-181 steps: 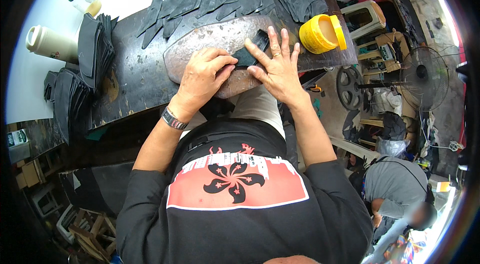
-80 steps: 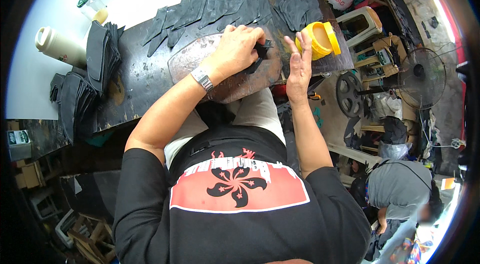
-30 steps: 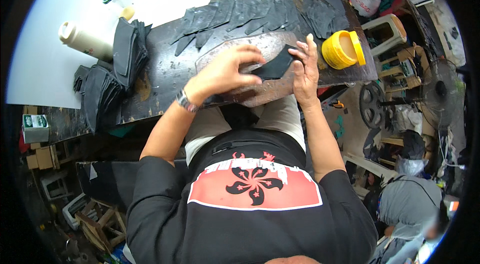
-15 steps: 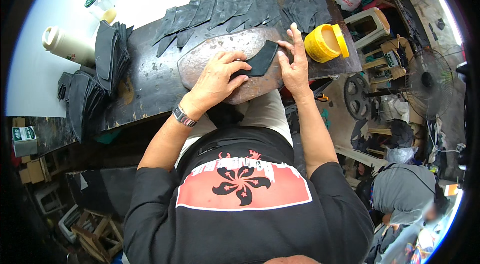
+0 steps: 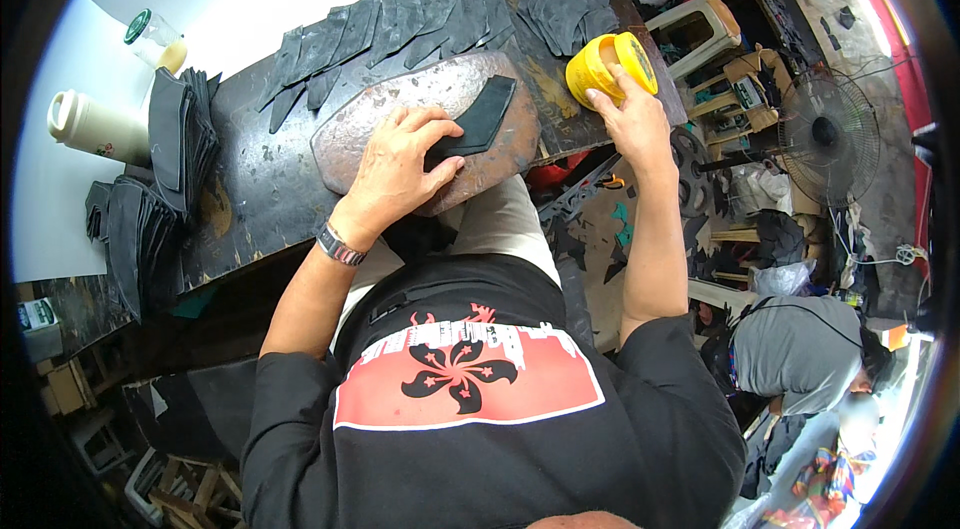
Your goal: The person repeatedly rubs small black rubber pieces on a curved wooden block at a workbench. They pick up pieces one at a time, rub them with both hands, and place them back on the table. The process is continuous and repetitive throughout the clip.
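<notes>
My left hand (image 5: 398, 151) rests on a metal-looking slab (image 5: 375, 94) with a worn grey-brown surface. Its bent fingers hold the lower left end of a black curved leather-like piece (image 5: 490, 114) against the slab. At the right, my right hand (image 5: 640, 124) reaches to a yellow tub (image 5: 583, 79) of pale tan stuff. The index finger stretches into the tub's mouth and the thumb lies apart from it at the near rim; the other fingers are partly hidden.
Overlapping black pieces (image 5: 350, 34) lie in a row behind the slab. Stacks of black pieces (image 5: 145, 239), a cream flask (image 5: 100, 127) and a glass jar (image 5: 150, 37) stand left on the dark table (image 5: 255, 199). A fan (image 5: 825, 134) and a person (image 5: 795, 349) are at the right.
My right hand has left the black piece and moved right to the yellow tub. My left hand stays on the piece. The whole view has shifted somewhat.
</notes>
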The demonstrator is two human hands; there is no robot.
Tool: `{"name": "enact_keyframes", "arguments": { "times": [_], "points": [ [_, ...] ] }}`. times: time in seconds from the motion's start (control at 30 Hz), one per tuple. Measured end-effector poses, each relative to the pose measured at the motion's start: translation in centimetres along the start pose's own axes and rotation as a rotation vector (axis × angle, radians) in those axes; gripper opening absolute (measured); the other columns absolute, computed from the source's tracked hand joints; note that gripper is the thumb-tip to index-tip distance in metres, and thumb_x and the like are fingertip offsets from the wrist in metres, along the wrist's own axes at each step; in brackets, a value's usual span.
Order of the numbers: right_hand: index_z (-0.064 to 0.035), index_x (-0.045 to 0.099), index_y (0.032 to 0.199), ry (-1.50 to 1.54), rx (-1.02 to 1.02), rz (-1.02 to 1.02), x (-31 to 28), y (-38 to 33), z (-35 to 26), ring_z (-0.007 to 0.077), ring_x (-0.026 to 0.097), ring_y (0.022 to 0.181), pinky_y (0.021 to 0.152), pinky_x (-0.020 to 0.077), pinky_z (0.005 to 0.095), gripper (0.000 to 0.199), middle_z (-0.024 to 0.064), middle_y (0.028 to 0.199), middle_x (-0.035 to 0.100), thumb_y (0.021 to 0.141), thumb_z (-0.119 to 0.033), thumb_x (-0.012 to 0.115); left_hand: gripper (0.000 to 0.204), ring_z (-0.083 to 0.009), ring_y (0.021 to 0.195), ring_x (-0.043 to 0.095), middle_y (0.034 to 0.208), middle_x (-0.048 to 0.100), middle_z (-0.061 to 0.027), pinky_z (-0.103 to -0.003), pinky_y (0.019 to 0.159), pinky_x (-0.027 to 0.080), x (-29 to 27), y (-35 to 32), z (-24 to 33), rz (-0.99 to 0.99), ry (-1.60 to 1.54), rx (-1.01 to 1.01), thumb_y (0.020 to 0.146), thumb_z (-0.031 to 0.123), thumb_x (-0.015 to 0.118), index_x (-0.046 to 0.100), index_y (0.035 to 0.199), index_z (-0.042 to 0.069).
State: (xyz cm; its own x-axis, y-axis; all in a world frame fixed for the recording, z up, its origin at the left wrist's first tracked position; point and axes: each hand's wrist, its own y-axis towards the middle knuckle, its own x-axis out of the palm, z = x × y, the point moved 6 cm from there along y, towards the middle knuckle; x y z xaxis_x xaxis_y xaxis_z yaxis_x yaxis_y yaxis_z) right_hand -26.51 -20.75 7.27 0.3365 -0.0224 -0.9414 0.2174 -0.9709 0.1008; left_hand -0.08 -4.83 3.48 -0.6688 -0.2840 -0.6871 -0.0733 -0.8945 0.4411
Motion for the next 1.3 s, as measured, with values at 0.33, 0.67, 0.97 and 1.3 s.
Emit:
{"name": "enact_keyframes", "arguments": {
  "times": [0.33,0.67,0.97,1.3],
  "points": [
    [-0.0131,0.066,0.133,-0.052,-0.046,0.206,-0.7,-1.5,-0.2,0.037,0.072,0.083,0.076,0.0534,0.0466,0.049,0.0196,0.086,0.073,0.095,-0.045,0.068,0.023,-0.0323,0.11,0.063,0.112,0.069,-0.0114,-0.042,0.098,0.05,0.2,-0.4,-0.2,0.056,-0.01,0.027,0.084,0.007,0.075,0.072,0.106,0.005],
    [-0.0134,0.071,0.121,-0.128,-0.212,0.11,-3.1,-5.7,-3.9,0.0382,0.071,0.083,0.075,0.0543,0.0467,0.037,0.0176,0.094,0.07,0.096,-0.04,0.069,0.023,-0.0311,0.108,0.062,0.113,0.067,-0.01,-0.042,0.098,0.05,0.3,-0.7,0.0,0.096,-0.001,0.029,0.084,0.008,0.074,0.071,0.107,0.005],
    [-0.0182,0.081,0.115,0.706,-0.63,-0.02,2.8,-2.7,-8.6,0.0363,0.042,0.138,0.116,0.0314,0.0487,0.038,0.0173,0.139,0.056,0.102,-0.047,0.06,0.021,-0.0308,0.109,0.063,0.112,0.068,-0.0103,-0.042,0.097,0.05,0.3,-0.8,0.1,0.093,0.024,0.026,0.086,0.009,0.073,0.072,0.107,0.006],
    [-0.0213,0.054,0.151,0.007,-0.525,0.112,9.2,-4.2,-6.9,0.0441,0.019,0.155,0.118,0.0164,0.0706,0.061,0.0171,0.166,0.032,0.101,-0.058,0.052,0.021,-0.031,0.107,0.063,0.111,0.068,-0.0096,-0.042,0.097,0.05,0.4,-0.8,-0.2,0.111,0.013,-0.018,0.085,0.009,0.075,0.073,0.105,0.007]
  ]
}}
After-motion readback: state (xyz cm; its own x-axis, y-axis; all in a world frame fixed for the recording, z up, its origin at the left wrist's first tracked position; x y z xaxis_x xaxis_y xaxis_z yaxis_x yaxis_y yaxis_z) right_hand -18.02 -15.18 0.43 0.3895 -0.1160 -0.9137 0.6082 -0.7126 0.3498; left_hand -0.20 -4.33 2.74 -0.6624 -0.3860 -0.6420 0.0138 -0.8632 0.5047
